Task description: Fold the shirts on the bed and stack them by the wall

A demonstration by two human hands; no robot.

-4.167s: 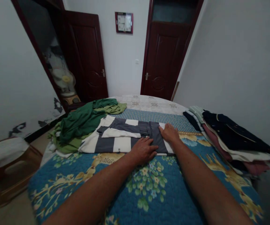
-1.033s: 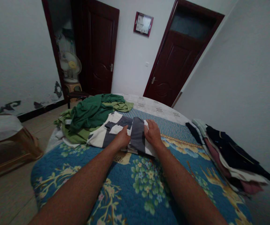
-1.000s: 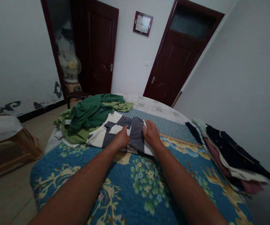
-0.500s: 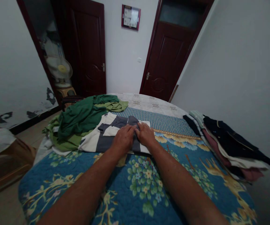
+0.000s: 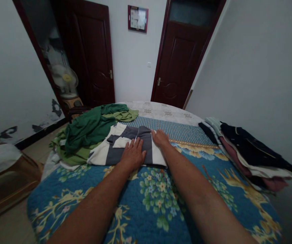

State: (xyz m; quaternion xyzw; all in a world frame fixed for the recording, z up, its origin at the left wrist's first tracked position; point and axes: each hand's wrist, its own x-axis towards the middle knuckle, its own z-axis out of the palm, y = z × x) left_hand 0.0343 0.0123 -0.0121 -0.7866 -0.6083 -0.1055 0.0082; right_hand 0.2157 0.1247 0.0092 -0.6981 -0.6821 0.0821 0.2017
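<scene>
A white and dark grey garment (image 5: 114,156), with broad colour panels, lies folded into a wide flat shape on the bed. My left hand (image 5: 133,154) rests palm down on its grey middle, fingers spread and pointing away from me. At the garment's far right corner, my right hand (image 5: 161,138) presses on the white end panel. Its fingers look laid on the cloth, though their tips are partly hidden. A dark green garment (image 5: 90,125) lies crumpled against the left end, over light green cloth (image 5: 78,154).
A blue floral quilt (image 5: 161,210) covers the near part of the bed, with a striped strip and pale sheet beyond. At right stands a pile of folded clothes (image 5: 252,145) beside the wall. A wooden stool (image 5: 14,183) stands at left on the floor.
My hands have moved apart from the garment's middle. The right has slid to its right end, and the left has spread flat. The right end panel now lies more extended.
</scene>
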